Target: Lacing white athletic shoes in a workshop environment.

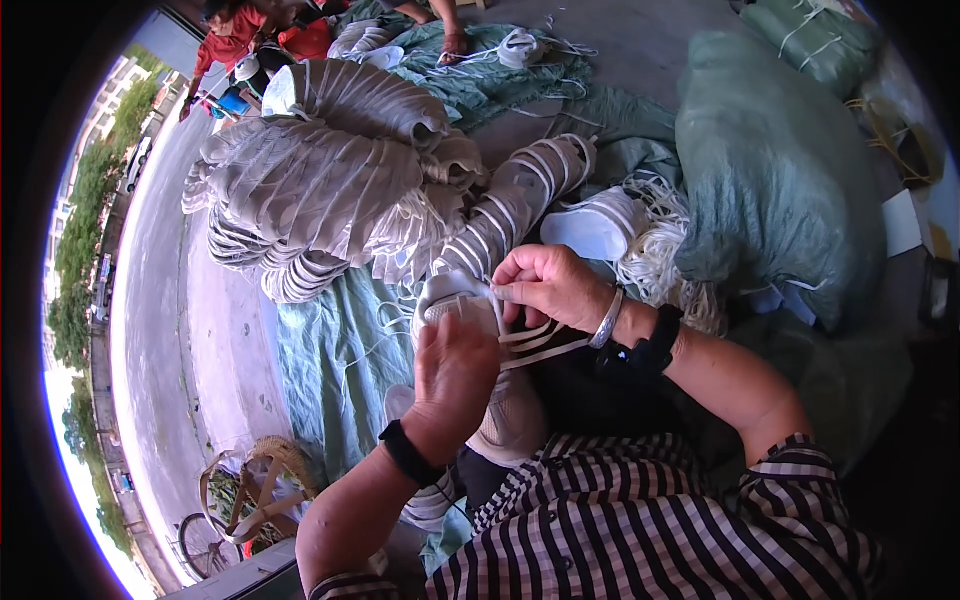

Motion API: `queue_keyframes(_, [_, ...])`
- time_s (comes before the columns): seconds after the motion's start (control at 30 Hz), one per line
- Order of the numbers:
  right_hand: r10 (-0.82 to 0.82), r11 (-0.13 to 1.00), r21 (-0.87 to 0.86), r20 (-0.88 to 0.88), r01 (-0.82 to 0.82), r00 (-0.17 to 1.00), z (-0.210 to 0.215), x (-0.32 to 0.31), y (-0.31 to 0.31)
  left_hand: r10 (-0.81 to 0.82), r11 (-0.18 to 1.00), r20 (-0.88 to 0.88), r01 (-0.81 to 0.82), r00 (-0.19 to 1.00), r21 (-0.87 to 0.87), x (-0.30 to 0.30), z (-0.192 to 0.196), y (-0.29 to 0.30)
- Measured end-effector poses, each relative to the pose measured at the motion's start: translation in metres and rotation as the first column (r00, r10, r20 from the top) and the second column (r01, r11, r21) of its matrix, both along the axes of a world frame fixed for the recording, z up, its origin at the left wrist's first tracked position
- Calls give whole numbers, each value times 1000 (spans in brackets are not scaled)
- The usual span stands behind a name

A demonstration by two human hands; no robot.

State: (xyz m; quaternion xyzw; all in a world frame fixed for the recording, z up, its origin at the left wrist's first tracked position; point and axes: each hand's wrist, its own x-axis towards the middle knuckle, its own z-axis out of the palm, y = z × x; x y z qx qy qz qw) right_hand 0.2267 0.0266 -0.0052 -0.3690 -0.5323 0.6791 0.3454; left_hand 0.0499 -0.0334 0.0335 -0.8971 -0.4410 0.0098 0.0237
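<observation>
A pale sneaker [507, 425] lies across my lap, its toe toward me and its collar pointing away. My right hand [555, 288] is closed in a pinch at the right side of the sneaker's opening. A white shoelace [548, 354] trails below that hand in loose strands, and its pinched end is at the fingertips. My left hand [457, 368] rests over the middle of the sneaker with its fingers curled in. The back of that hand hides its fingertips and whatever they hold.
Stacks of nested pale shoes [310, 185] rise ahead on a green tarp [335, 345]. Loose white laces [660, 235] lie in a heap at right, beside a bulging green sack [780, 180]. A woven basket [265, 490] stands at lower left. A person in red [235, 45] sits at far left.
</observation>
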Motion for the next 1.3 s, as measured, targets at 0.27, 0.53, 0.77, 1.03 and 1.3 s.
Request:
queue_keyframes(0.27, [94,994,35,209,-104,973,7,1,5,-69,992,-52,64,996,-106,-12,-16,16])
queue_keyframes(0.53, [189,896,270,485,-352,854,-8,-20,13,-7,993,46,12,999,-117,-10,-11,6])
queue_keyframes(0.77, [193,874,264,579,-407,792,-10,-25,17,139,961,45,-123,989,-247,-6,2,6])
queue_keyframes(1.03, [56,810,451,576,-374,816,-12,-27,9,229,805,578,182,783,-565,-4,12,-29])
queue_keyframes(1.3, [-87,646,579,703,-497,706,-2,-24,-12,-17,1000,220,18,975,0,-46,13,15])
